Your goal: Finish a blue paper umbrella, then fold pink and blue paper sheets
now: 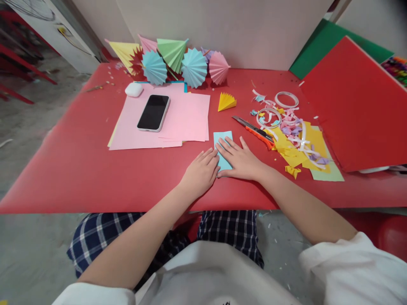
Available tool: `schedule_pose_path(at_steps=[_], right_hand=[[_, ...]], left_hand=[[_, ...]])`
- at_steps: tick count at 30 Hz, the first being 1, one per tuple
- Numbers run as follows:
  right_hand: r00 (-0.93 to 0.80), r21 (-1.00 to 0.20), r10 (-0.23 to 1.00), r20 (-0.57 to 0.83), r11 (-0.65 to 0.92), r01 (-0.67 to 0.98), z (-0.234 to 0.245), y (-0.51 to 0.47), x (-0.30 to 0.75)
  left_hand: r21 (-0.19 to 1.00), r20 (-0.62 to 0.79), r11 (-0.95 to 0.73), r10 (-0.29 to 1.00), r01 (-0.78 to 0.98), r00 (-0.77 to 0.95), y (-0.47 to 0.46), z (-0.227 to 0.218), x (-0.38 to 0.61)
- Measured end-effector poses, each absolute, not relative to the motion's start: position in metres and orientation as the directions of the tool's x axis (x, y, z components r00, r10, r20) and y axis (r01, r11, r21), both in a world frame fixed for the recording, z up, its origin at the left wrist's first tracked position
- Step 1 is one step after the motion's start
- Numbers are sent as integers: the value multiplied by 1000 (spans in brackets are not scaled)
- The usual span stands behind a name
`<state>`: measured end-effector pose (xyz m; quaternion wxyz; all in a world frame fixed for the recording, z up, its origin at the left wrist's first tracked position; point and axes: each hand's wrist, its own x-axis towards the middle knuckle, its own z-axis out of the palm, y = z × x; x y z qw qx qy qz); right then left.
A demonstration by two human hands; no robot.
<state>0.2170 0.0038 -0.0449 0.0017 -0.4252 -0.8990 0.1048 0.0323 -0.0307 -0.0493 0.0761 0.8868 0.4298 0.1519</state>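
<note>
A light blue strip of folded paper lies on the red table near its front edge. My right hand rests on it with the fingers spread flat, pressing the paper down. Along the paper's left edge lies my left hand, its fingers stretched out and touching that side. Just beyond the right hand are an orange utility knife and a dark slim blade tool beside it. A small yellow pleated paper fan sits farther back.
Pink paper sheets bear a phone and a white earbud case. Several pleated paper umbrellas line the wall. Tape rolls, paper scraps and a large red board occupy the right.
</note>
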Motion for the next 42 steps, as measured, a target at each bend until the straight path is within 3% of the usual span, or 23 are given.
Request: schedule_pose_path(at_steps=[5, 11, 24, 42], right_hand=[[-597, -270, 800, -53, 564, 780, -41, 11, 219], [-611, -198, 791, -19, 596, 778, -46, 10, 217], [-620, -132, 784, 12, 616, 776, -50, 7, 215], [-576, -158, 816, 45, 575, 803, -49, 10, 212]], left_hand=[[201, 299, -625, 773, 754, 560, -21, -50, 41], [131, 282, -595, 789, 793, 546, -17, -52, 47], [267, 340, -612, 783, 745, 521, -17, -58, 45], [240, 337, -614, 779, 752, 529, -17, -58, 45]])
